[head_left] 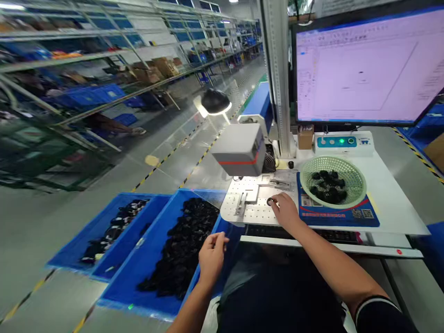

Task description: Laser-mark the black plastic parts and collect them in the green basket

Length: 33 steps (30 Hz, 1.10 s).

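Note:
My right hand pinches a small black round part over the perforated metal plate of a bench machine. A grey machine head with a red stripe hangs above the plate. My left hand hovers by the edge of a blue bin heaped with black parts. Its fingers are curled together; whatever they may hold is too small to make out. To the right of my right hand, a pale green basket holds several black parts.
A blue printed mat lies under the basket. Behind stand a control box with a green light and a monitor. A second blue bin sits on the floor at left. A lit black lamp stands behind the machine head.

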### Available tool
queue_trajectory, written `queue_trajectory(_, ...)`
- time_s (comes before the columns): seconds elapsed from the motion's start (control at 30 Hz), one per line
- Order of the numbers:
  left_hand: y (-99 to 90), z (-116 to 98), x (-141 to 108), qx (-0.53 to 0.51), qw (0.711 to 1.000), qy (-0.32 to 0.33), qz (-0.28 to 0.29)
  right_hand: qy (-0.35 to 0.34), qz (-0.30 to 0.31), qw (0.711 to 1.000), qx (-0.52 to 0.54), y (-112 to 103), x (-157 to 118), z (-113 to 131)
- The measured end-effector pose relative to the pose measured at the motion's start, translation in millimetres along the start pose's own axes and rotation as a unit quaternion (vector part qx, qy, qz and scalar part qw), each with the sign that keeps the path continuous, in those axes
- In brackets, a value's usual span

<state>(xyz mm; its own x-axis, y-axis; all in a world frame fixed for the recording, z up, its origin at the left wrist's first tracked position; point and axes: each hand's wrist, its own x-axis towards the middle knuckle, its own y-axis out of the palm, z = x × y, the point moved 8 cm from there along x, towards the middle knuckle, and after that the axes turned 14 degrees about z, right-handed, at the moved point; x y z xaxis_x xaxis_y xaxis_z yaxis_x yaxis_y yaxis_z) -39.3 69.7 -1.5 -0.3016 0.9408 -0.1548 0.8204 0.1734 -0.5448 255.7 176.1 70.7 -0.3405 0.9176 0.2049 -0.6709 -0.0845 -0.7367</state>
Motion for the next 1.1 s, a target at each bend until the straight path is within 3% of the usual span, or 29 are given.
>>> queue_trajectory(0.07, -40.1, 37, -2, 0.058, 0.995, -0.044, -0.075, 0.034, 0.021, 0.999, -0.024, 14, 34, -5)
queue_trajectory(0.13, -67.2, 72, -4, 0.103, 0.987, -0.076, -0.100, 0.061, 0.027, 0.997, -0.034, 27, 61, -8)
queue_trajectory(0.2, -75.1, 103, -4, 0.124, 0.985, -0.102, -0.059, 0.085, 0.022, 0.996, -0.034, 38, 76, -9)
queue_trajectory(0.27, -71.9, 119, -4, 0.135, 0.987, -0.085, -0.018, 0.089, 0.002, 0.996, -0.020, 44, 79, -10)
queue_trajectory(0.37, -63.3, 123, -2, 0.138, 0.989, -0.054, 0.007, 0.072, -0.041, 0.997, 0.003, 43, 71, -13)
queue_trajectory(0.5, -59.5, 124, 3, 0.108, 0.991, -0.072, 0.031, 0.101, -0.088, 0.991, -0.003, 36, 57, -21)
queue_trajectory(1.1, -65.8, 114, 3, 0.124, 0.983, -0.121, 0.056, 0.146, -0.069, 0.983, -0.085, 47, 61, -18)
